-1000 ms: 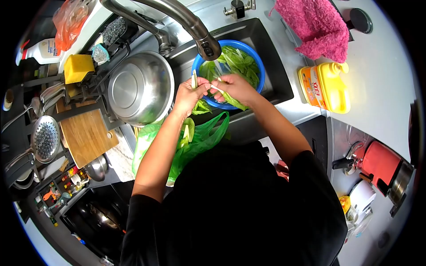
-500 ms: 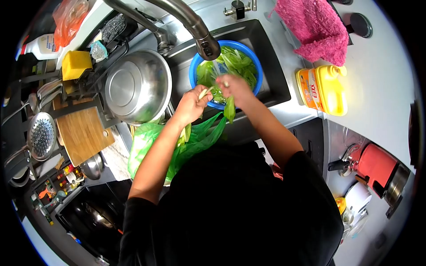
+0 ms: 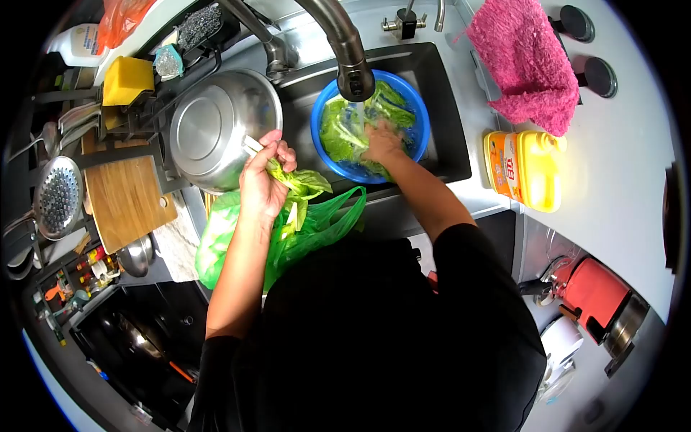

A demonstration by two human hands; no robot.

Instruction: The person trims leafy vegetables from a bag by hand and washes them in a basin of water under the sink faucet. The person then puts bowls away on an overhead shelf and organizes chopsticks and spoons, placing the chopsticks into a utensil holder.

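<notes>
Just left of the basin, my left hand [image 3: 265,178] is closed on leafy greens [image 3: 308,181]; a pale stem pokes up past the thumb and leaves hang out on the other side. My right hand [image 3: 384,142] reaches down into the blue basin [image 3: 423,124], its fingers spread and a little blurred among the wet leaves [image 3: 341,128]. Water runs from the faucet [image 3: 355,81] into the basin, which stands in the dark sink [image 3: 452,137]. Below my left hand lies a green plastic bag [image 3: 219,248] with more greens showing at its opening.
A large upturned steel bowl [image 3: 216,122] sits left of the basin. On the right counter stand a yellow detergent jug [image 3: 538,173] and a hanging pink towel [image 3: 520,65]. Far left are a cutting board [image 3: 129,205], a skimmer [image 3: 59,198] and a yellow sponge [image 3: 128,81].
My hands have moved apart from over the basin. The left has drawn back left with greens, and the right has gone down into the leaves. The view has shifted slightly.
</notes>
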